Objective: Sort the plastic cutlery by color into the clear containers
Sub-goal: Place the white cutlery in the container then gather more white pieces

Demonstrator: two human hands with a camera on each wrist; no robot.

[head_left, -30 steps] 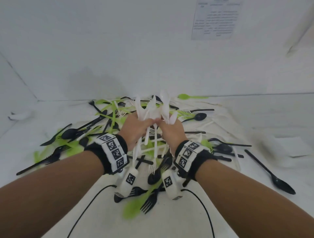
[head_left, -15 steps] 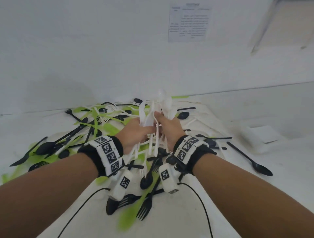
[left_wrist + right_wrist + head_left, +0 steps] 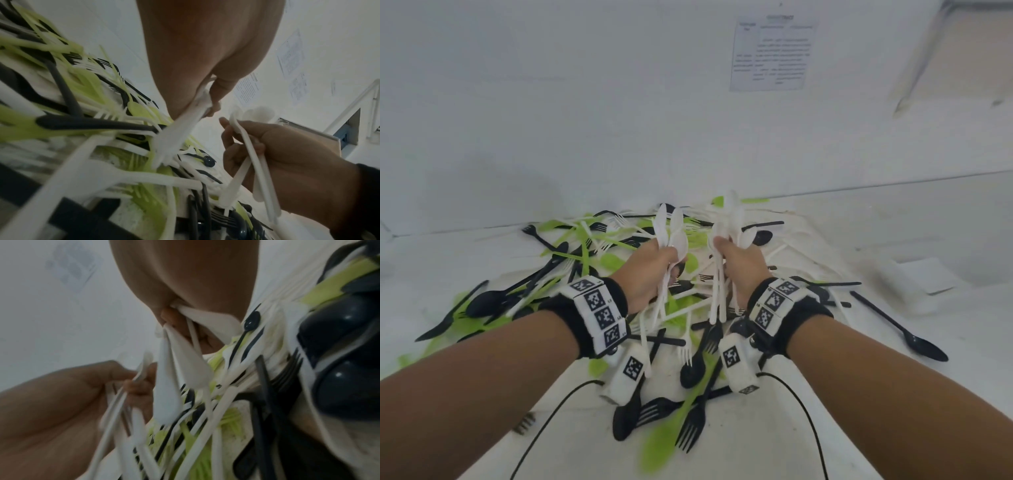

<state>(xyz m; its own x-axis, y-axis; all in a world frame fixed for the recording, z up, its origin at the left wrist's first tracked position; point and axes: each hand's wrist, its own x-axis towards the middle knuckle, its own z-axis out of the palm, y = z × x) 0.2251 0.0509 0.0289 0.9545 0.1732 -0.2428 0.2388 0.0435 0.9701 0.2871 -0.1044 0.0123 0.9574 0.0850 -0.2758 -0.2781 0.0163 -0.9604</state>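
White plastic spoons and forks stuck up out of both hands. The left hand (image 3: 650,270) had its fingers (image 3: 139,386) curled tight round one white bunch (image 3: 671,236). The right hand (image 3: 739,263) had its fingers (image 3: 232,139) curled tight round the other white bunch (image 3: 729,222). The two hands were close to each other but did not touch. The spoon ends pointed up and the long handles hung down below the fists.

Under the hands lay a big mixed pile (image 3: 619,260) of black, green and white cutlery on the white table (image 3: 893,394). One black spoon (image 3: 900,329) lay off by itself on the right side of the table. A black fork (image 3: 691,428) and a green spoon (image 3: 661,442) lay at the near edge of the pile, the fork across the green spoon. A clear container (image 3: 917,284) sat on the table to the right, well apart from the pile, and it was blurry.

Both wrists wore black bands with little black and white square patterns (image 3: 599,308). A sheet of paper (image 3: 770,54) with small print hung on the white wall behind.
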